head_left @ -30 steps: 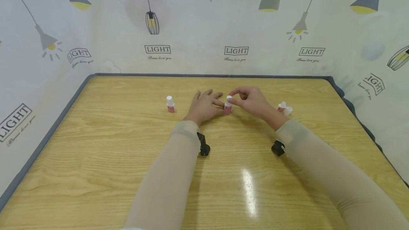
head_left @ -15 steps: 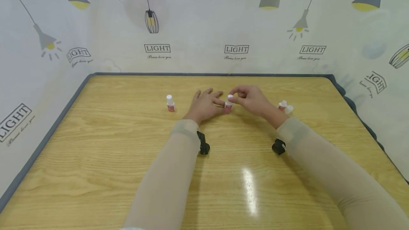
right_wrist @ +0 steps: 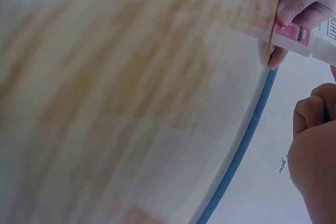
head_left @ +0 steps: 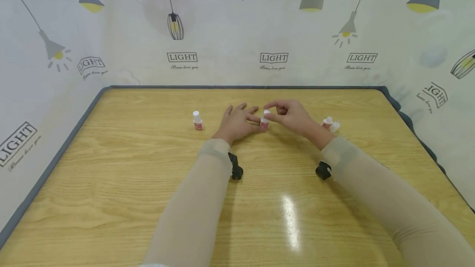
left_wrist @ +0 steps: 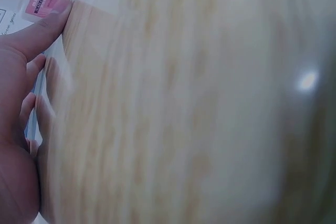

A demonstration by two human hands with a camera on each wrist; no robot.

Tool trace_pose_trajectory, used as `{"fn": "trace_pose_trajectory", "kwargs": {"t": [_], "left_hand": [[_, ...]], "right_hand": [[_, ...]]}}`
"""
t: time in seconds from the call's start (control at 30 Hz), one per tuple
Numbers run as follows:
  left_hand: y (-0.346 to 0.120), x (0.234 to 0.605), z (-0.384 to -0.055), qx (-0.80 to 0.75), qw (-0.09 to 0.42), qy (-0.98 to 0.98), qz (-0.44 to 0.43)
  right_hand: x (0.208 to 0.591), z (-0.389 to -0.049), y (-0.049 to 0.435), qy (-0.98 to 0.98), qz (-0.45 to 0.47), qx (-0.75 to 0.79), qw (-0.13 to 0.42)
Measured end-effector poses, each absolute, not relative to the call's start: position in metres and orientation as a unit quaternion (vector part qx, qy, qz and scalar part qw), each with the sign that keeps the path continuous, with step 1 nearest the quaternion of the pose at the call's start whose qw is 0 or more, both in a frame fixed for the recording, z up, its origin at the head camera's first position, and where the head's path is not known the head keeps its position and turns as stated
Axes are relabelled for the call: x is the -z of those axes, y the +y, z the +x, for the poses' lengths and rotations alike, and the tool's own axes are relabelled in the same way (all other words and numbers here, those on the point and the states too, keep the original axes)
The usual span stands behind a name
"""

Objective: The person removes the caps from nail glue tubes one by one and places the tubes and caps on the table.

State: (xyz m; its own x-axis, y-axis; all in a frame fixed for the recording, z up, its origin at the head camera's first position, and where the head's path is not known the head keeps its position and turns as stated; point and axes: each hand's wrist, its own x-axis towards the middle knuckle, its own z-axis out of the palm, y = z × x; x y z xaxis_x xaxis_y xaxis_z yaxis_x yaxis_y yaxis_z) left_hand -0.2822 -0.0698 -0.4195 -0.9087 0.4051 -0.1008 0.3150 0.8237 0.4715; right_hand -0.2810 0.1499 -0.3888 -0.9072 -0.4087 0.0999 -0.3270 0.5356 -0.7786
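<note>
A small white bottle with a pink-red label (head_left: 264, 125) stands upright on the table between both hands. My left hand (head_left: 239, 123) lies low beside it and pinches its lower part between thumb and index finger; the other fingers are spread on the table. In the left wrist view, the thumb presses the label (left_wrist: 44, 2). From the right, my right hand (head_left: 295, 116) has its thumb and index finger at the white cap (head_left: 266, 113). In the right wrist view the curled right fingers show at the edge, while their contact with the cap is out of frame.
A similar capped bottle (head_left: 198, 121) stands left of the left hand. Beyond the right wrist stands another bottle (head_left: 327, 123), with a white cap-like piece (head_left: 335, 127) beside it. The wooden table (head_left: 148, 168) meets printed walls at its back and sides.
Both hands stay at the same bottle. The right index finger shifts slightly at the cap, and the bottle tilts or moves only a little. The other bottles keep their places.
</note>
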Motion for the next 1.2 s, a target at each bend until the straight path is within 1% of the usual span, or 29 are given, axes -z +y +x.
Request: {"fn": "trace_pose_trajectory", "kwargs": {"t": [0.2, 0.47, 0.77, 1.2], "left_hand": [[-0.0709, 0.4205, -0.2824, -0.235, 0.093, 0.948, 0.192], [-0.0707, 0.4217, -0.2833, -0.239, 0.097, 0.947, 0.191], [-0.0714, 0.423, -0.2845, -0.242, 0.099, 0.947, 0.189], [-0.0709, 0.4213, -0.2824, -0.238, 0.091, 0.949, 0.188]], "right_hand": [[0.3882, -0.2797, 0.148, 0.875, -0.175, 0.449, 0.05], [0.3887, -0.281, 0.1491, 0.876, -0.205, 0.432, 0.06], [0.3894, -0.2816, 0.1487, 0.874, -0.235, 0.422, 0.055], [0.3918, -0.2817, 0.1499, 0.867, -0.2, 0.454, 0.056]]}}
